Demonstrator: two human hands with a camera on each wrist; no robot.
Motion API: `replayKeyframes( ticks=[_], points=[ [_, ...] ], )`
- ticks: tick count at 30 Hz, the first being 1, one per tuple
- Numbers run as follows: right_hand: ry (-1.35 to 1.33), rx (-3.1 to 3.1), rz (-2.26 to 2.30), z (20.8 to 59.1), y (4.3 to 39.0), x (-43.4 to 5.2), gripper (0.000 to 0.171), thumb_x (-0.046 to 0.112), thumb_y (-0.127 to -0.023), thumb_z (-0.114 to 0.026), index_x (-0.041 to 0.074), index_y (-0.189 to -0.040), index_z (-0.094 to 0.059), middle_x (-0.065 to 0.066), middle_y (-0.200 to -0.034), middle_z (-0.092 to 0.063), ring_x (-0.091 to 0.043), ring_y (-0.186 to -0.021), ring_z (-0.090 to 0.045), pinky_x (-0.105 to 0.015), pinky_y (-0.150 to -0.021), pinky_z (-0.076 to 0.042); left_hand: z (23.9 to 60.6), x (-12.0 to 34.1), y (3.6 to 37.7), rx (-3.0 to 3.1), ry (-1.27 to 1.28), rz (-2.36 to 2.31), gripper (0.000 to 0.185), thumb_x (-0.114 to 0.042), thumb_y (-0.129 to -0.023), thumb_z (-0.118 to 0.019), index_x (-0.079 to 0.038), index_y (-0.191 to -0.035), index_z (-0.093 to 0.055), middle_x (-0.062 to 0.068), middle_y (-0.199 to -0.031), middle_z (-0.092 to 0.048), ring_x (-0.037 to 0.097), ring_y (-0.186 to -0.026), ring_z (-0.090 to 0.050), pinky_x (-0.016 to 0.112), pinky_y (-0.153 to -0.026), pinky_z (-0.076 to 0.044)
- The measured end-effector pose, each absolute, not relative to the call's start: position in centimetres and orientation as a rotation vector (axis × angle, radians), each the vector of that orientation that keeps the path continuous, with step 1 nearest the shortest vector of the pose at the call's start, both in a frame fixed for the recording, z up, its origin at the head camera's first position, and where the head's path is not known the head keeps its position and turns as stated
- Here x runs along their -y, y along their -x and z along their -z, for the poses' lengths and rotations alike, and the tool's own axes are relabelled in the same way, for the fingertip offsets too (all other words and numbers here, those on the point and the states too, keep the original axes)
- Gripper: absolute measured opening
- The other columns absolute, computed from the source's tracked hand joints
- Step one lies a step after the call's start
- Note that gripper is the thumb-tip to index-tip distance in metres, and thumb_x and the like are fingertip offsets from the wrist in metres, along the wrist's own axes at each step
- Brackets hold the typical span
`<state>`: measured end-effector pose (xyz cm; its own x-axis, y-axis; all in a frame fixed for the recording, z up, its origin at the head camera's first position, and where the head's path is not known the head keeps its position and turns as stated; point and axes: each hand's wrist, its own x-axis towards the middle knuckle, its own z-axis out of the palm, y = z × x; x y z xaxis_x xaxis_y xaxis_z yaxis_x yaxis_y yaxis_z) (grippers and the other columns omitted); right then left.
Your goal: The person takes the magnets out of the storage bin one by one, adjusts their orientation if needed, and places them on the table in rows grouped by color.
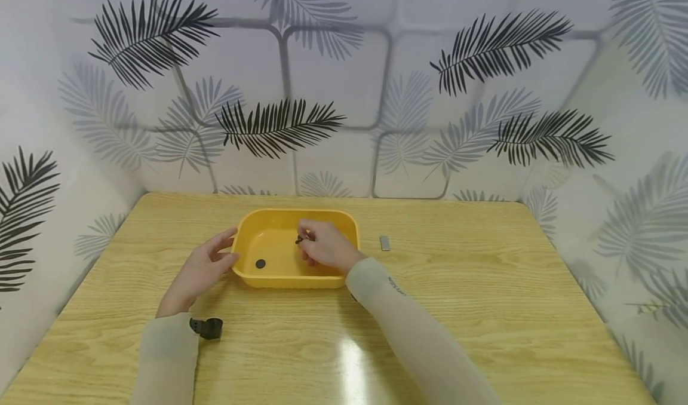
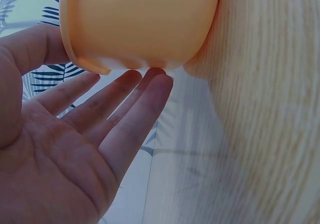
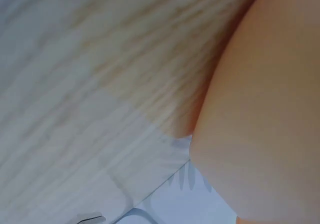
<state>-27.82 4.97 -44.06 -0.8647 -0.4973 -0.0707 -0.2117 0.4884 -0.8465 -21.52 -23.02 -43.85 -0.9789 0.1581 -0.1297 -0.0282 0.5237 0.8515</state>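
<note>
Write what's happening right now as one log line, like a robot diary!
left hand: open, fingers touching yellow tub | right hand: pinching small black piece over tub | black disc: in tub

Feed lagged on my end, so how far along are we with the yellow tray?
One black disc already lies in the yellow tray. The right hand pinches a small dark piece over it while the left hand steadies the rim. A grey bar remains on the table.

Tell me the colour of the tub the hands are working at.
Yellow-orange; the tub shows best in the head view.
</note>
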Motion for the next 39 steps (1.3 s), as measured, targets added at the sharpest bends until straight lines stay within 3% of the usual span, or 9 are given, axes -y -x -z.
replayKeyframes(
  ticks=[5,11,15,21,25,39],
  points=[
    [0.635,-2.500,1.211,44.10,27.88,-5.00,0.011,0.010,-0.106,-0.053,0.011,-0.095,-0.056,-0.007,-0.073,-0.066,-0.015,-0.058,-0.060,-0.024,-0.055,-0.055,43.87,23.04,21.57,-2.573,-0.116,-1.439,0.064,-0.021,-0.108,-0.054,-0.016,-0.165,-0.026,0.024,-0.165,-0.035,0.042,-0.140,-0.053,0.052,-0.109,-0.053],
    [0.671,-2.606,1.080,44.12,28.06,-5.01,0.023,0.012,-0.108,-0.049,0.009,-0.111,-0.071,-0.005,-0.074,-0.070,-0.012,-0.057,-0.060,-0.025,-0.057,-0.055,43.75,22.92,21.57,-2.564,-0.121,-1.442,0.065,-0.022,-0.108,-0.055,-0.015,-0.165,-0.026,0.024,-0.165,-0.035,0.042,-0.140,-0.053,0.052,-0.109,-0.054],
    [0.631,-2.616,1.117,44.23,28.20,-4.94,0.021,0.014,-0.109,-0.048,0.009,-0.113,-0.068,-0.003,-0.075,-0.067,-0.012,-0.059,-0.056,-0.023,-0.057,-0.051,43.81,23.02,21.61,-2.566,-0.118,-1.441,0.065,-0.022,-0.108,-0.055,-0.016,-0.165,-0.026,0.024,-0.165,-0.034,0.042,-0.140,-0.053,0.052,-0.109,-0.054],
    [0.598,-2.562,1.250,44.45,28.40,-4.85,0.011,0.019,-0.109,-0.052,0.010,-0.116,-0.053,-0.013,-0.081,-0.070,-0.015,-0.059,-0.057,-0.023,-0.054,-0.047,43.79,23.01,21.60,-2.566,-0.122,-1.438,0.065,-0.022,-0.108,-0.055,-0.015,-0.165,-0.025,0.024,-0.165,-0.035,0.042,-0.140,-0.053,0.052,-0.109,-0.053],
    [0.542,-2.486,1.351,44.45,28.55,-4.82,0.015,0.020,-0.108,-0.054,0.011,-0.117,-0.045,-0.016,-0.083,-0.071,-0.016,-0.060,-0.058,-0.023,-0.053,-0.049,43.77,22.98,21.58,-2.564,-0.128,-1.438,0.066,-0.024,-0.108,-0.055,-0.015,-0.165,-0.025,0.024,-0.165,-0.035,0.042,-0.140,-0.053,0.051,-0.109,-0.053],
    [0.518,-2.467,1.401,43.97,28.60,-4.82,0.017,0.021,-0.104,-0.063,0.012,-0.112,-0.051,-0.017,-0.089,-0.073,-0.016,-0.064,-0.060,-0.023,-0.057,-0.053,43.87,23.10,21.54,-2.569,-0.129,-1.441,0.065,-0.021,-0.108,-0.055,-0.015,-0.165,-0.025,0.022,-0.165,-0.036,0.041,-0.140,-0.053,0.052,-0.110,-0.053]
  ],
)
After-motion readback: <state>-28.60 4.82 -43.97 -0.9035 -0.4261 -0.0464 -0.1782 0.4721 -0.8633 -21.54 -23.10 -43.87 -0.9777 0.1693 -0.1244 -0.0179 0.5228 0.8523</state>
